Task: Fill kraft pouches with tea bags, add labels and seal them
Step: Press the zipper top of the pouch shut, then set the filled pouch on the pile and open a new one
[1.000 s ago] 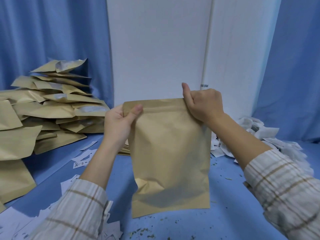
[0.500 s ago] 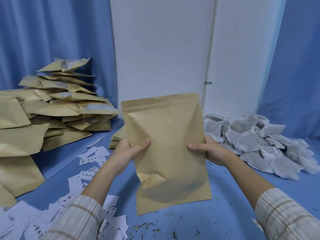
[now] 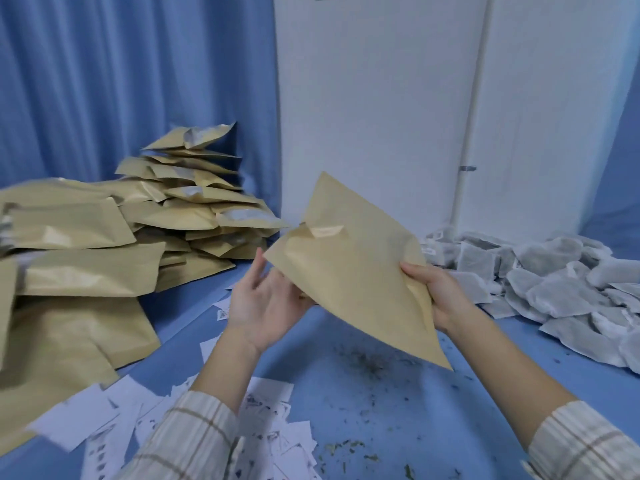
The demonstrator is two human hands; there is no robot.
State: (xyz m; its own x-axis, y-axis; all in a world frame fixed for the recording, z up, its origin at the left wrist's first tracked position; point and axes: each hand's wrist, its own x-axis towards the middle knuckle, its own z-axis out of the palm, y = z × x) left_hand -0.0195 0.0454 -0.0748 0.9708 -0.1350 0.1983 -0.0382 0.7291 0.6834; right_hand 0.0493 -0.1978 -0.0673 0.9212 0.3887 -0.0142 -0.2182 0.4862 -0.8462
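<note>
A kraft pouch (image 3: 353, 268) hangs tilted in the air above the blue table, its folded bottom end turned to the upper left. My right hand (image 3: 438, 294) grips its right edge, thumb on the front. My left hand (image 3: 265, 303) is palm up under the pouch's left corner, fingers loosely spread and touching its underside. A heap of grey tea bags (image 3: 554, 282) lies at the right. White paper labels (image 3: 263, 420) are scattered near the front left.
A tall pile of kraft pouches (image 3: 104, 237) covers the left side of the table, up against a blue curtain (image 3: 131, 81). A white wall panel (image 3: 398, 98) stands behind. Loose tea crumbs (image 3: 374, 365) dot the blue tabletop (image 3: 433, 410) in the middle.
The pouch went from upright, held at both sides, to tilted and rotated toward the left. My left hand let go of its side and opened beneath it. The view turned left.
</note>
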